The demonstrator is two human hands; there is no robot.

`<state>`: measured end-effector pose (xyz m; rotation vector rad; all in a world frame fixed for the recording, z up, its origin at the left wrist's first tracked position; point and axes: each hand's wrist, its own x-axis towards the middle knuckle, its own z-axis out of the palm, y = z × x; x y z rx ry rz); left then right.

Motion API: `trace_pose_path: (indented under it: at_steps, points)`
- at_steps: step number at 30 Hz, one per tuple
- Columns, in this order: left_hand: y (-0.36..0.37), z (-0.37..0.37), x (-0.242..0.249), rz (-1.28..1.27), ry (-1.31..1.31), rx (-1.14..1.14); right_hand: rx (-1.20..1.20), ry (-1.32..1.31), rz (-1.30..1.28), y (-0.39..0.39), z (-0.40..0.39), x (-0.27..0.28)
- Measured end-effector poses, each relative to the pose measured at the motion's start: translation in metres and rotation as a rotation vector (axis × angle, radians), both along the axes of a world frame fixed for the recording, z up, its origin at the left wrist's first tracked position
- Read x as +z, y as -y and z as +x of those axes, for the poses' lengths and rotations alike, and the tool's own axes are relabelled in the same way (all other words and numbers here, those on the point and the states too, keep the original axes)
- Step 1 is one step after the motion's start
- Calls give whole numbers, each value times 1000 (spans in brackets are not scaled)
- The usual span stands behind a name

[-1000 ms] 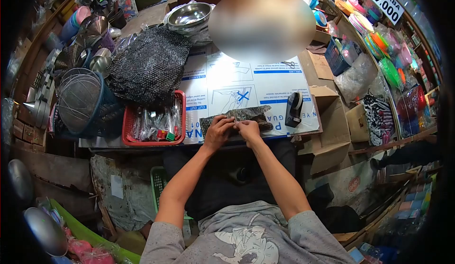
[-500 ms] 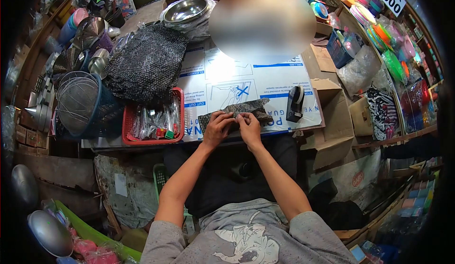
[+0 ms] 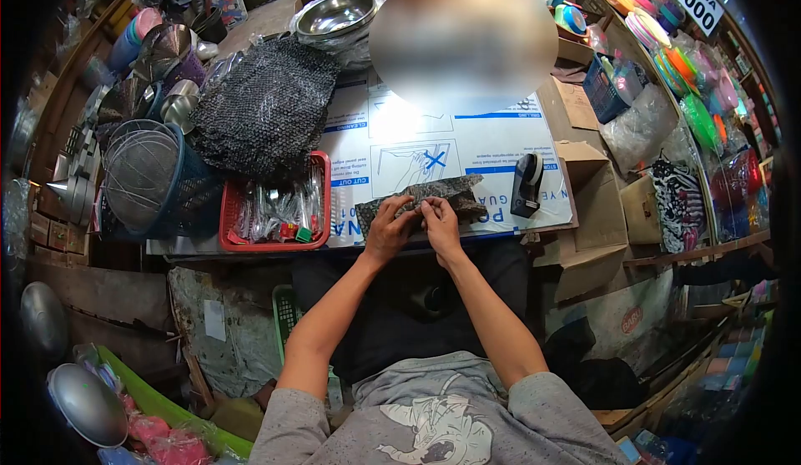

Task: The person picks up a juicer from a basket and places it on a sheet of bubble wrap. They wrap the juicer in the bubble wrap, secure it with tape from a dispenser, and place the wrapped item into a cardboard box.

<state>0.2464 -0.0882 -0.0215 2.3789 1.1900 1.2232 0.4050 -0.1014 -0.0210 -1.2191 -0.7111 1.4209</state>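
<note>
A small bundle of black bubble wrap (image 3: pixel 455 189) lies at the front edge of the table, under both hands. My left hand (image 3: pixel 389 229) has its fingers bent and closed on the left and middle part of the bundle. My right hand (image 3: pixel 440 224) pinches at the middle, its fingertips almost meeting those of the left. What is inside the wrap is hidden. A black tape dispenser (image 3: pixel 526 185) stands to the right of my hands. To their left is a red basket (image 3: pixel 275 247) holding small plastic-wrapped items.
A large black bubble wrap sheet (image 3: pixel 263 106) is heaped behind the basket. Metal bowls (image 3: pixel 337 16) stand at the back, and a blue basket with wire strainers (image 3: pixel 142 177) at the left. An open cardboard box (image 3: pixel 588 206) borders the table's right side. A blurred patch hides the far middle.
The view has shifted slightly, so the scene sits a little further right. Both hands stay on the bubble wrap bundle, with only small finger movement.
</note>
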Motion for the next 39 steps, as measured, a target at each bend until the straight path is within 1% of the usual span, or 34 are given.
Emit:
trace_pose_path:
  at_steps: [5,9,12,18,24,26,27,29,32,36,38,39]
  points:
    - [0,-1,4,21,-73,-28,-40,-17,6,-2,1,-4]
    - [1,-1,1,9,-37,-20,-45,-27,26,-5,1,-6]
    - [1,0,2,10,-54,-9,-5,-6,30,-2,2,-7]
    - [1,-1,3,11,-86,-32,-8,43,-53,-1,2,-2]
    - [-2,-1,4,-67,-61,-43,-23,192,-114,0,2,-1]
    - [-3,-1,2,-67,-59,-42,-24,330,-108,4,1,-5]
    - [-3,-2,2,-67,-59,-43,-25,330,-109,6,-1,-3]
    - [-5,-3,1,-58,-57,-57,-75,500,-75,11,-5,0]
    - [-5,-1,-1,-67,-45,-56,-97,559,-118,18,-9,20]
    - [-8,-1,0,-42,-34,-56,-149,540,-97,19,-11,4]
    - [-9,-2,0,-55,11,-53,-194,384,-102,21,-9,5]
    - [-9,-2,1,-56,11,-51,-192,384,-103,22,-9,2]
